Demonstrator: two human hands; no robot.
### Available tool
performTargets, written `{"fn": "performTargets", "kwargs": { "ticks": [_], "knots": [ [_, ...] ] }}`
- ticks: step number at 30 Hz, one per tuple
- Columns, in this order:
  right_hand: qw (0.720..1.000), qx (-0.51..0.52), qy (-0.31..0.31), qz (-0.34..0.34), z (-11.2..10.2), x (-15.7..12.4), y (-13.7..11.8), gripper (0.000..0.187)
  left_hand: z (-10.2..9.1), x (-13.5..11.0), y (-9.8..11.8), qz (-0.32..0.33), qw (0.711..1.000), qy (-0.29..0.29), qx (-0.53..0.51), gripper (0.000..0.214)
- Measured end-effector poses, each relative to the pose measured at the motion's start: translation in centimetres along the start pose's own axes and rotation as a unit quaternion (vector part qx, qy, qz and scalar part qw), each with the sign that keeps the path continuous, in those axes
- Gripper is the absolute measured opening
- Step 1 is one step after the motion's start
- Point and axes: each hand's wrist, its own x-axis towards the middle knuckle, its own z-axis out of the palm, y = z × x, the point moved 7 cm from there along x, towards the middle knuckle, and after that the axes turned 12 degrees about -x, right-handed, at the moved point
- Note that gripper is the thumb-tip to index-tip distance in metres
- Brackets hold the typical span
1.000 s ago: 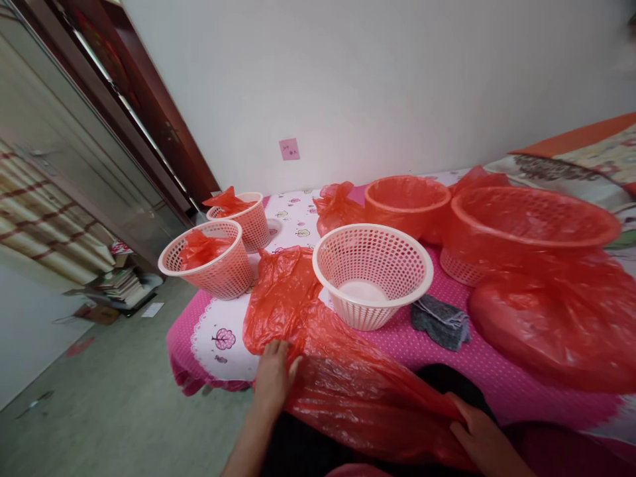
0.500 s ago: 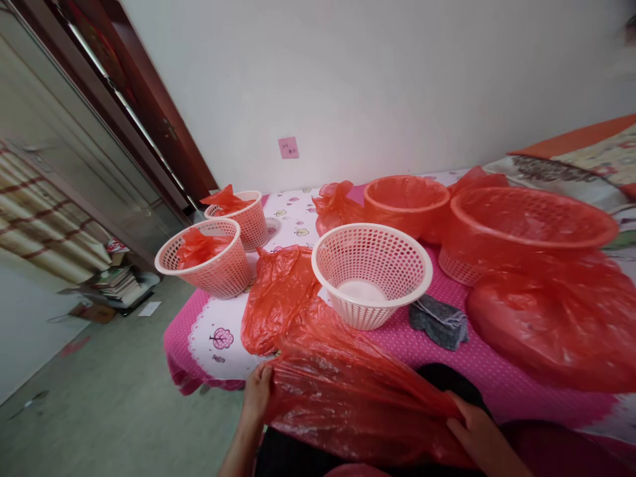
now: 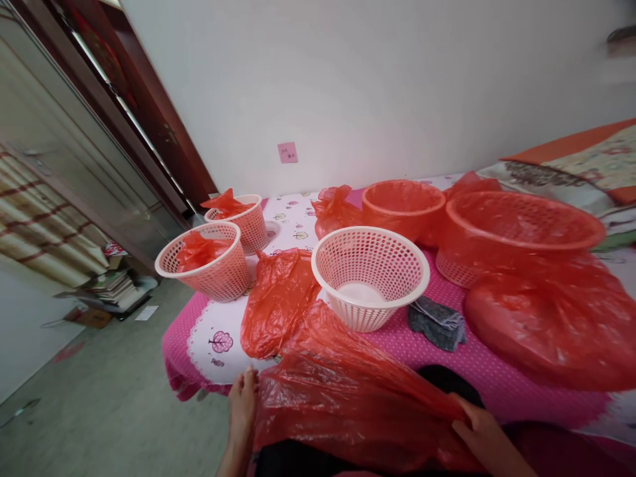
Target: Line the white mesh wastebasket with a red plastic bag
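A red plastic bag (image 3: 348, 397) is stretched flat across my lap between both hands. My left hand (image 3: 242, 397) is at its left edge, with the fingers curled together against the film. On the other side, my right hand (image 3: 479, 424) grips the right edge between thumb and fingers. The far end of the bag lies on the bed, beside a folded red plastic bag (image 3: 281, 298) and in front of an uncovered pale pink plastic basket (image 3: 370, 271). A folded grey cloth (image 3: 437, 322) sits just right of that basket.
Two pink baskets (image 3: 221, 268) with red bags inside stand at the left of the bed (image 3: 221, 341). To the right are red-bagged baskets (image 3: 521, 232) and a puffed red bag (image 3: 551, 324). A wall (image 3: 372, 86) rises behind; books (image 3: 112, 288) are on the floor side.
My left hand has moved a little left and down, and the bag's left edge has shifted the same way. My right hand keeps its grip, nearly in place.
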Motion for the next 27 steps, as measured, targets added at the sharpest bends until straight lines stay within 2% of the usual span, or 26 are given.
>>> {"fn": "performTargets", "kwargs": {
  "ticks": [2, 4, 6, 8, 10, 14, 18, 23, 27],
  "knots": [
    [1.000, 0.003, -0.006, -0.004, 0.1, 0.0, -0.2, 0.052, 1.5, 0.4, 2.2, 0.048, 0.998, -0.042, 0.010, 0.049],
    [1.000, 0.007, -0.012, -0.012, 0.2, 0.1, -0.5, 0.050, 3.5, 0.7, 3.5, 0.059, 0.992, -0.090, 0.058, 0.051],
    [1.000, 0.009, -0.014, -0.016, 0.2, 0.0, -0.6, 0.049, 5.2, 0.7, 4.0, 0.064, 0.982, -0.131, 0.123, 0.042],
    [1.000, 0.009, -0.010, -0.011, 0.1, -0.1, -0.3, 0.049, 6.0, 0.8, 3.8, 0.063, 0.975, -0.150, 0.151, 0.023],
    [1.000, 0.007, 0.001, 0.000, 0.0, -0.2, 0.1, 0.050, 5.9, 0.9, 3.3, 0.054, 0.978, -0.145, 0.139, 0.014],
    [1.000, -0.005, 0.010, 0.019, -0.2, -0.3, 0.4, 0.056, 4.6, 0.8, 2.4, 0.032, 0.986, -0.129, 0.099, 0.033],
    [1.000, 0.010, -0.019, -0.020, 0.2, 0.0, -0.4, 0.054, 3.6, -0.2, 0.7, -0.040, 0.984, -0.169, 0.027, 0.051],
    [1.000, -0.009, 0.003, 0.009, 0.4, 0.3, 1.0, 0.057, 2.3, -1.1, -1.6, -0.112, 0.978, -0.173, 0.009, 0.043],
    [0.999, -0.023, 0.018, 0.012, 0.3, 0.2, 1.2, 0.054, 1.6, -1.7, -1.4, -0.129, 0.979, -0.159, -0.015, 0.046]
  ]
}}
